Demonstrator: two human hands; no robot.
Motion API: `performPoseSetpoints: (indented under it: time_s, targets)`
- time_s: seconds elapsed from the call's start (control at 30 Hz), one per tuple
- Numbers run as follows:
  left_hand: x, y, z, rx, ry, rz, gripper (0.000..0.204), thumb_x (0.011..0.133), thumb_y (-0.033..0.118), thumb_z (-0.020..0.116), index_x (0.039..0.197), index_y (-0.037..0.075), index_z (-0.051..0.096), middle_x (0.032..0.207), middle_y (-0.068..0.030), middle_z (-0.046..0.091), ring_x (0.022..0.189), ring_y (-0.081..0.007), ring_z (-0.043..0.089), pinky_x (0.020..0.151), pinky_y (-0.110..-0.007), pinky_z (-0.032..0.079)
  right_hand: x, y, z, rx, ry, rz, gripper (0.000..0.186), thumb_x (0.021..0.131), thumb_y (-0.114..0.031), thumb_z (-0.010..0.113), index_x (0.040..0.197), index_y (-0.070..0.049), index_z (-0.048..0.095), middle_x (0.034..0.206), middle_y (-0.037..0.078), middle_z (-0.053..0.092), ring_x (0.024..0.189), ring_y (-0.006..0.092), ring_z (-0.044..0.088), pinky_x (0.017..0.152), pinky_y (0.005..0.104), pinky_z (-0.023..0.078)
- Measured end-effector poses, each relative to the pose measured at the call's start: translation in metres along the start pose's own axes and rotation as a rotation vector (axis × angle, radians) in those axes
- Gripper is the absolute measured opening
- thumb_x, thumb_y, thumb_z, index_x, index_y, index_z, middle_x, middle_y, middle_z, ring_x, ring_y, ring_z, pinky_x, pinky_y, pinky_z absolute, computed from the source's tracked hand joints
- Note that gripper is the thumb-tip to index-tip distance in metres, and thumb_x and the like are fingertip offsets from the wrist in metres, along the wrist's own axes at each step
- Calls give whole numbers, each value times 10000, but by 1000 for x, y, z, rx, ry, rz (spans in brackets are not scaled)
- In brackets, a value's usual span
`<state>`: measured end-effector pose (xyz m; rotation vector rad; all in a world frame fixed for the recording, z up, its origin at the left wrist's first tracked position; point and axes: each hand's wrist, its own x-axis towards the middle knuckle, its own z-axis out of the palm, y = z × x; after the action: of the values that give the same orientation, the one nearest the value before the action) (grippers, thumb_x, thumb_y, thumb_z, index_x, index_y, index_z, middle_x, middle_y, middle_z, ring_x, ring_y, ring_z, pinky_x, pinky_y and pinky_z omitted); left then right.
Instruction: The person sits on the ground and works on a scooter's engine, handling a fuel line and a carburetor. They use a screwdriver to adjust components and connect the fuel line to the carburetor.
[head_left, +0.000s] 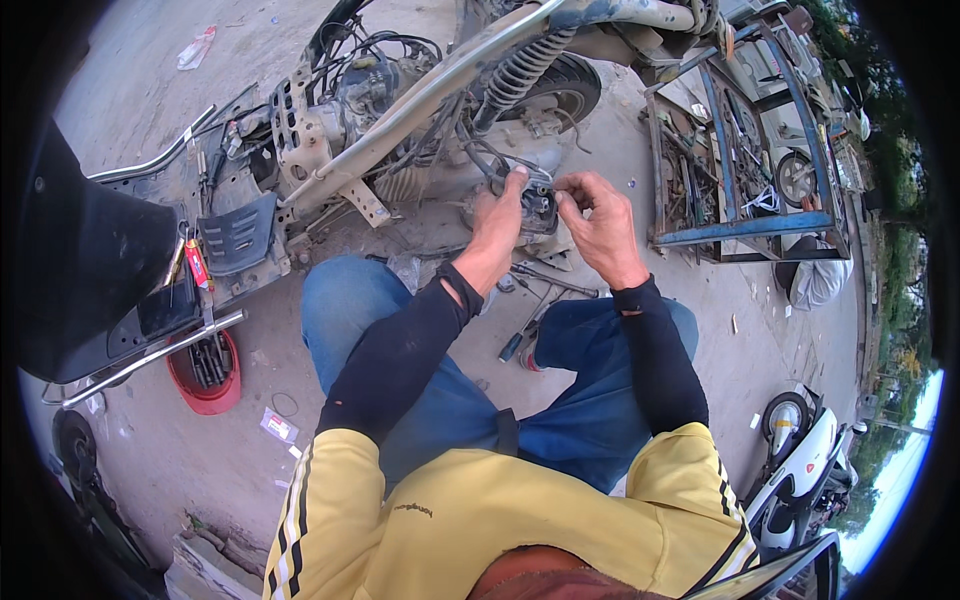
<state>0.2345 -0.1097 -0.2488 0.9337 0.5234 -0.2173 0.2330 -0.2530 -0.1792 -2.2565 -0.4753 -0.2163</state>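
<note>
A stripped scooter [345, 165] with its frame and engine exposed lies across the space in front of me. My left hand [496, 222] is wrapped round the near side of a small dark metal engine part [541, 208], its thumb on top. Black hoses run down to this part. On its right side my right hand [598, 215] holds thumb and forefinger pinched at the part's edge; whatever sits between those fingertips is too small to make out. Beneath my hands, tools with thin metal shafts [555, 283] and a blue-handled screwdriver [512, 347] lie on the ground.
A coil shock absorber [520, 75] and rear tire [575, 90] stand just beyond my hands. To the right is a blue metal rack [745, 228] full of parts. A red bowl [207, 400] holds dark sockets at left. Parked white motorbike [800, 465] at lower right.
</note>
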Motion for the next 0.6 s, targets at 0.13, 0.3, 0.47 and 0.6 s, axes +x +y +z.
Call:
performPoseSetpoints:
  time_s: [0.13, 0.3, 0.47, 0.6]
  targets:
    - [1, -1, -4, -25, -75, -12, 611, 973, 398, 671, 1312, -70, 473, 1156, -152, 632, 976, -196, 649, 825, -346, 550, 1, -1, -1, -54, -15, -53, 112, 898, -31, 682, 1006, -6, 675, 903, 146, 665, 780, 301, 682, 702, 379, 536]
    - [5, -10, -4, 71, -19, 43, 597, 980, 402, 671, 1303, -62, 478, 1172, -159, 619, 1016, -209, 621, 862, -351, 522, 0, 9, -4, -113, -40, -96, 104, 909, -49, 683, 1002, -10, 656, 914, 161, 658, 820, 357, 674, 723, 413, 530]
    - [-3, -2, 0, 44, -18, 27, 633, 979, 408, 670, 1331, -72, 455, 1171, -163, 610, 1003, -204, 629, 830, -340, 537, -5, 3, -10, -89, -56, -88, 104, 903, -38, 690, 997, -10, 653, 909, 156, 652, 818, 360, 674, 711, 418, 529]
    - [-2, -2, 0, 59, -25, 27, 668, 981, 415, 665, 1352, -89, 430, 1168, -157, 608, 976, -195, 636, 790, -327, 551, -11, 3, -7, -67, -54, -92, 108, 896, -30, 697, 992, -9, 651, 907, 150, 646, 799, 359, 671, 688, 420, 526]
